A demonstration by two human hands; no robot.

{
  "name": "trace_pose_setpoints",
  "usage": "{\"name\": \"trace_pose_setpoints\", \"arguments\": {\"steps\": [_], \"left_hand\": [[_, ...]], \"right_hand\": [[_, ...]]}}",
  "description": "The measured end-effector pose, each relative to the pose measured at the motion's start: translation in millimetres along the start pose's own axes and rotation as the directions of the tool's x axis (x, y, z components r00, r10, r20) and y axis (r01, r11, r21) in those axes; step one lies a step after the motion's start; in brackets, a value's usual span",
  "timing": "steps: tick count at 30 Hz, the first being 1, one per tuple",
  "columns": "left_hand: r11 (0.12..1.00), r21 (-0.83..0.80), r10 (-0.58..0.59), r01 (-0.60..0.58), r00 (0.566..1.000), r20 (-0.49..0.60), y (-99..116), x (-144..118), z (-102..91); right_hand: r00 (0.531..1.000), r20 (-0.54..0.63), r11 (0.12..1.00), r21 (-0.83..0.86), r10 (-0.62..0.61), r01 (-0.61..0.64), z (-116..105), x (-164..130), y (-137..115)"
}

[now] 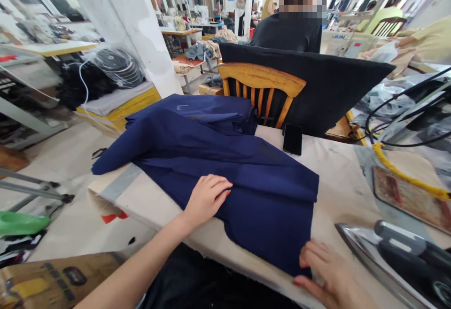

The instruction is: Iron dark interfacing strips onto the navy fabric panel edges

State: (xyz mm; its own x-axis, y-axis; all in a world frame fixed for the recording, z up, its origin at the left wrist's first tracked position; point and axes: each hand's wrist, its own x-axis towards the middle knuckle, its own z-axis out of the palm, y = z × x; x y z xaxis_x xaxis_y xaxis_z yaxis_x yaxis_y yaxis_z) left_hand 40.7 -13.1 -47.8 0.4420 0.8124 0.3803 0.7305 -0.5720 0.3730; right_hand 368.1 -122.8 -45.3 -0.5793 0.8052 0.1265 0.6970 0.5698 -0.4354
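Observation:
A navy blue garment (271, 205), which looks like trousers, lies spread over the cloth-covered table, with some folds along its middle. My left hand (207, 196) rests on it near its front edge, fingers lying together on the fabric. At its near right corner is my right hand (326, 266), with thumb and fingers apart and touching the edge. More navy fabric (211, 104) is heaped behind, with a white mark on top. A clothes iron (394, 257) sits just right of my right hand.
On the pale covered table (338, 173), a black phone (292, 139) lies at the back and a stained metal plate (398, 191) at the right. Beyond are a wooden chair (262, 76) and a seated person in black (289, 32). A yellow-wrapped hose (405, 175) hangs at right.

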Motion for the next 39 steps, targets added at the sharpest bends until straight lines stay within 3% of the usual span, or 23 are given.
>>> {"name": "trace_pose_setpoints", "arguments": {"steps": [4,8,13,18,21,23,27,30,33,39], "left_hand": [[0.994,-0.105,0.025,-0.024,1.0,0.011,28.6,-25.0,8.3],[0.987,-0.157,0.049,-0.036,0.996,0.079,44.4,-31.3,9.9],[0.969,-0.237,0.132,-0.07,0.958,0.254,55.8,-29.2,3.0],[0.967,-0.238,0.171,-0.09,0.921,0.349,56.5,-22.7,6.7],[0.984,-0.159,0.129,-0.078,0.932,0.338,54.9,-13.3,15.5],[0.995,-0.081,0.081,-0.062,0.961,0.264,58.2,-6.1,22.4],[0.994,-0.001,0.108,-0.109,0.984,0.144,82.5,-0.9,38.1],[0.976,-0.05,0.218,-0.212,0.953,0.212,109.6,-7.6,52.3],[0.97,-0.081,0.243,-0.23,0.933,0.266,131.0,-14.8,65.7],[0.969,-0.104,0.247,-0.225,0.915,0.318,142.9,-16.7,77.2]], "right_hand": [[0.999,-0.026,0.99,-0.135,-0.046,0.043,15.6,-25.2,-1.1],[0.996,0.073,0.997,0.052,0.047,-0.05,11.8,-24.5,1.3],[0.964,0.167,0.939,0.241,0.207,-0.244,0.8,-20.5,-0.3],[0.936,0.153,0.878,0.327,0.316,-0.349,0.2,-16.4,12.0],[0.914,0.102,0.862,0.306,0.393,-0.405,0.9,-9.9,27.0],[0.893,0.063,0.854,0.271,0.445,-0.445,0.7,-4.2,36.9],[0.867,0.019,0.842,0.227,0.498,-0.489,0.2,5.2,48.3],[0.867,0.028,0.845,0.214,0.497,-0.491,0.4,7.5,50.0],[0.867,0.031,0.846,0.204,0.497,-0.492,-0.3,7.4,49.9],[0.876,0.016,0.861,0.177,0.482,-0.477,4.2,8.7,53.9]]}}
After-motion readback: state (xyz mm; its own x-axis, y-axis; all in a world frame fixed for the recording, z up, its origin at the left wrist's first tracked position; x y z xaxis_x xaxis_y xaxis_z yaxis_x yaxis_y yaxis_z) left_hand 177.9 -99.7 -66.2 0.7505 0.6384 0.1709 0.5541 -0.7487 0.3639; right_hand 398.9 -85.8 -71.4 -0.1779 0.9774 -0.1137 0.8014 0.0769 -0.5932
